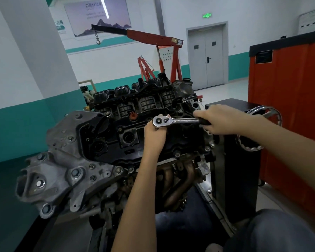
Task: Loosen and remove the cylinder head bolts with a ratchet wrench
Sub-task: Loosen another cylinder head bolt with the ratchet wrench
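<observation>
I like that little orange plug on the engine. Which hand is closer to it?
The left hand. It holds the head of the ratchet wrench, just right of the orange plug; the right hand grips the handle, farther right.

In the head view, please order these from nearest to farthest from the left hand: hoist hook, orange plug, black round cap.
1. Orange plug, just left of the left hand, on the engine cover.
2. Black round cap, farther left on the same cover.
3. Hoist hook, far behind, hanging from the crane boom.
</observation>
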`<action>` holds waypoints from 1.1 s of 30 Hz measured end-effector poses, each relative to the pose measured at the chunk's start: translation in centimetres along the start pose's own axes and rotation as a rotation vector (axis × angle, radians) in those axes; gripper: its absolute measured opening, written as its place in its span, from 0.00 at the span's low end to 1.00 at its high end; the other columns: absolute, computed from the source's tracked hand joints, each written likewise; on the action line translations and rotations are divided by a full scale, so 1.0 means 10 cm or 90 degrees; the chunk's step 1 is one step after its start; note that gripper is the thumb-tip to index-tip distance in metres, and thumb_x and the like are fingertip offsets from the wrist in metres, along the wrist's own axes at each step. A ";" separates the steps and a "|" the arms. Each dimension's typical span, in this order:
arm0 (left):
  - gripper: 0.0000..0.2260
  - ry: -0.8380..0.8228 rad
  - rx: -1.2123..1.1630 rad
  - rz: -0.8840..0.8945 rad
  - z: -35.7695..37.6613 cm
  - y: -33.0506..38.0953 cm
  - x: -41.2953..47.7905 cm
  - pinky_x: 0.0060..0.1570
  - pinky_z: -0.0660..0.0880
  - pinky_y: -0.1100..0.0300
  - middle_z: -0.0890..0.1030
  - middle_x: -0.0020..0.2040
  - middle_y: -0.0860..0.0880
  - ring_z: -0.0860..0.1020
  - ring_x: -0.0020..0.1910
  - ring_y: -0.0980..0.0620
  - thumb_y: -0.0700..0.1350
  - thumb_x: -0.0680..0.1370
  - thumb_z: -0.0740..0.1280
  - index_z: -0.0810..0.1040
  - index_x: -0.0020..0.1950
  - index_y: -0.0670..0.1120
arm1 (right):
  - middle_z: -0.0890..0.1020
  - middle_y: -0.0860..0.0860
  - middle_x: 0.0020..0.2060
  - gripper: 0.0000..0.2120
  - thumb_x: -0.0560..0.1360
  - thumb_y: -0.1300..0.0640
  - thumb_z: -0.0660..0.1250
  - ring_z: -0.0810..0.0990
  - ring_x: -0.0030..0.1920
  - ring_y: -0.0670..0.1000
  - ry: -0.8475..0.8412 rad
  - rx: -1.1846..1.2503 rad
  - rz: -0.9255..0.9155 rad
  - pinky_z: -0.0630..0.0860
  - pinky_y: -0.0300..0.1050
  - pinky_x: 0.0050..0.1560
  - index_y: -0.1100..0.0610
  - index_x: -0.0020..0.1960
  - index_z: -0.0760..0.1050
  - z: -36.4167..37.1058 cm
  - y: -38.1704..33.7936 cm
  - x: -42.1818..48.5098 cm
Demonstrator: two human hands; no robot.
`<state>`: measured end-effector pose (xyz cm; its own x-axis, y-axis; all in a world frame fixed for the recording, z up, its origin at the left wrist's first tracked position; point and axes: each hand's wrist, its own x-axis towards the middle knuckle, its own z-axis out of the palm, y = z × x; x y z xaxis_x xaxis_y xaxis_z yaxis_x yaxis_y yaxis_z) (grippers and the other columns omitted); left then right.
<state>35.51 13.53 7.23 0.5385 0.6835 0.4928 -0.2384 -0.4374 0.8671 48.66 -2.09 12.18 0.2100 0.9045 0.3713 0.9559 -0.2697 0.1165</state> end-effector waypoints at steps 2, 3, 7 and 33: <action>0.10 0.035 -0.049 -0.018 0.01 -0.03 -0.02 0.40 0.70 0.68 0.78 0.38 0.46 0.72 0.36 0.61 0.40 0.80 0.64 0.80 0.41 0.48 | 0.67 0.42 0.30 0.09 0.75 0.57 0.65 0.68 0.30 0.41 0.031 0.014 0.031 0.62 0.36 0.28 0.50 0.53 0.68 0.08 -0.12 -0.06; 0.10 0.044 -0.059 -0.018 0.04 -0.05 -0.03 0.43 0.71 0.68 0.78 0.39 0.46 0.74 0.38 0.62 0.42 0.80 0.65 0.78 0.39 0.47 | 0.68 0.44 0.31 0.09 0.74 0.57 0.65 0.72 0.31 0.44 0.039 0.062 0.069 0.66 0.39 0.29 0.49 0.51 0.67 0.21 -0.22 -0.16; 0.16 0.115 -0.065 -0.021 0.17 -0.07 -0.04 0.35 0.66 0.65 0.69 0.31 0.53 0.67 0.32 0.58 0.46 0.79 0.68 0.67 0.33 0.47 | 0.73 0.50 0.30 0.11 0.71 0.61 0.65 0.74 0.30 0.50 0.107 0.459 0.218 0.72 0.41 0.31 0.51 0.41 0.62 0.76 -0.97 -0.50; 0.21 0.006 0.022 0.046 0.06 0.00 0.04 0.31 0.59 0.67 0.59 0.24 0.58 0.58 0.27 0.59 0.42 0.81 0.65 0.57 0.32 0.49 | 0.72 0.50 0.33 0.11 0.72 0.63 0.63 0.72 0.29 0.44 0.183 0.705 0.307 0.68 0.31 0.27 0.51 0.49 0.66 1.05 -1.67 -0.32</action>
<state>36.21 13.42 7.42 0.5139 0.6546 0.5544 -0.2475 -0.5056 0.8265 34.21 2.99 -0.66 0.6686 0.6478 0.3650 0.4824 -0.0044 -0.8759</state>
